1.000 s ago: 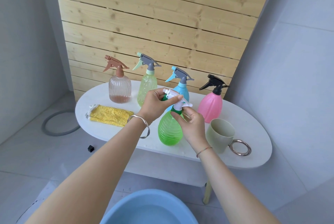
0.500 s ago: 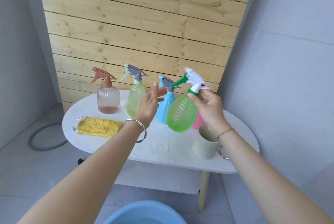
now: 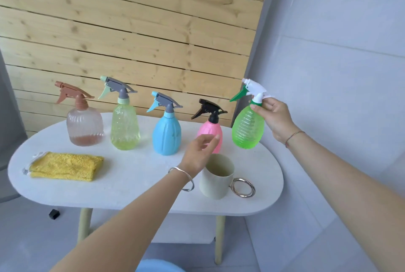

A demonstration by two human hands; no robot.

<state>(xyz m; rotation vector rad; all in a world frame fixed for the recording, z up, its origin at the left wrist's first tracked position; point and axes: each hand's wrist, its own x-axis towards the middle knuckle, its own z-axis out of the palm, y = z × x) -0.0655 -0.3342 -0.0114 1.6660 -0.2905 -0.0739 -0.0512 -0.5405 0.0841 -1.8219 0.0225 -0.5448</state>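
Now that the left hand (image 3: 199,153) has let go, the green spray bottle (image 3: 247,127) hangs from the right hand (image 3: 274,116) alone; fingers and thumb pinch it at the neck, just under the white trigger head, and it's up in the air over the 2 o'clock edge of the table (image 3: 142,175), not touching anything. The left hand just floats with relaxed, empty fingers above the cup (image 3: 217,179), in front of the pink bottle (image 3: 208,128); so the hands are well apart.

A second ago both hands were on that trigger head with the bottle standing near the middle of the table; looks to me like the top is on and done, and the bottle is heading for the free spot at 3 o'clock of the pink one, to finish the row with the blue bottle (image 3: 167,134), the yellow-green bottle (image 3: 125,127) and the clear bottle (image 3: 85,128).

Half a second ago it was covering the pink bottle; now it's clear to the right of it and more upright. Yellow cloth (image 3: 65,165) at 9 o'clock and the metal ring (image 3: 243,187) beside the cup haven't budged.
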